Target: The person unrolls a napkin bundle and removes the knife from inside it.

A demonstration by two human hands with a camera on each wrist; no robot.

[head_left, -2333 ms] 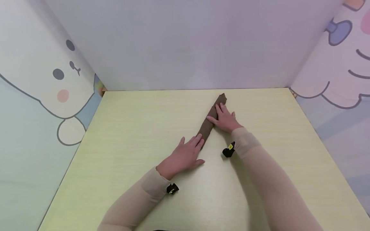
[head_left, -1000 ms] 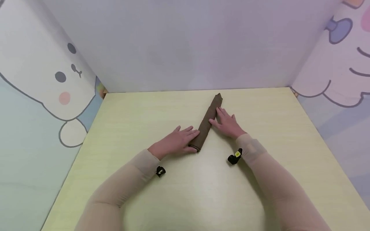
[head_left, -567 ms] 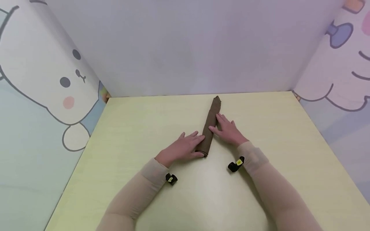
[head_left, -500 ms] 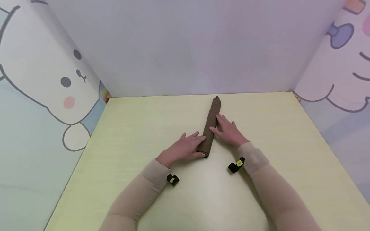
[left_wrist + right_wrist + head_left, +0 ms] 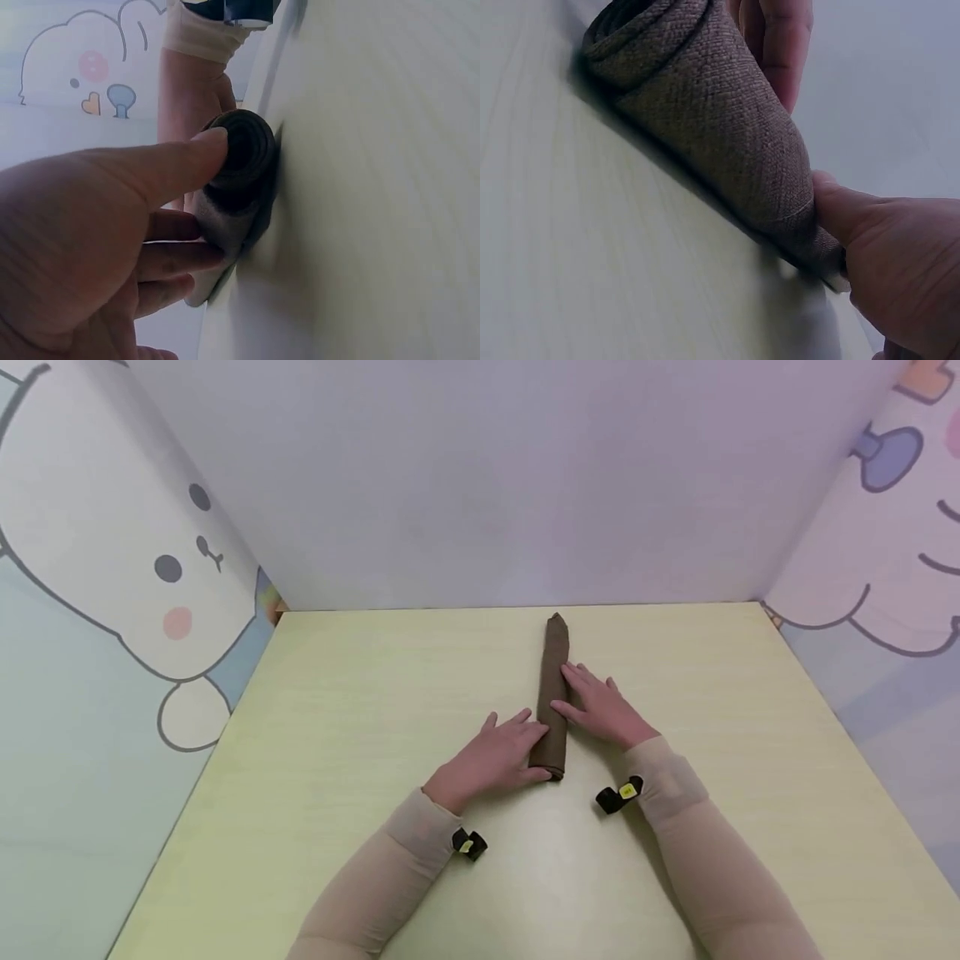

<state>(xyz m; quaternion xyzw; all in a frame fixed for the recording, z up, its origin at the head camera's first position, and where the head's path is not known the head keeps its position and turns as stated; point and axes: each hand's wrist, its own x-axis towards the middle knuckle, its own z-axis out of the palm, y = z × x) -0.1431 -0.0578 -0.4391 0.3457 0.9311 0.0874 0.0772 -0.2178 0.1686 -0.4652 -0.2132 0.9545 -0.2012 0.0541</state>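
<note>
A rolled brown woven cloth (image 5: 555,685) lies on the table, running almost straight away from me. My left hand (image 5: 491,760) touches its near left side with fairly straight fingers, the thumb at the near end. In the left wrist view that thumb (image 5: 184,161) lies against the coiled end of the cloth (image 5: 247,146). On the right side, farther up, my right hand (image 5: 603,706) rests its fingertips and thumb against the roll. The right wrist view shows the coarse weave of the cloth (image 5: 712,120); most of the right fingers are hidden there.
The pale wood-grain table (image 5: 360,693) ends at a plain whitish back wall (image 5: 480,485). Cartoon-printed panels (image 5: 82,610) flank it on both sides. A small black camera (image 5: 469,844) sits at the left wrist and another black camera (image 5: 618,795) at the right.
The cloth roll has turned from leaning rightward to nearly straight ahead, its near end swinging right and towards me. My left hand has shifted from on top of the roll to its left side.
</note>
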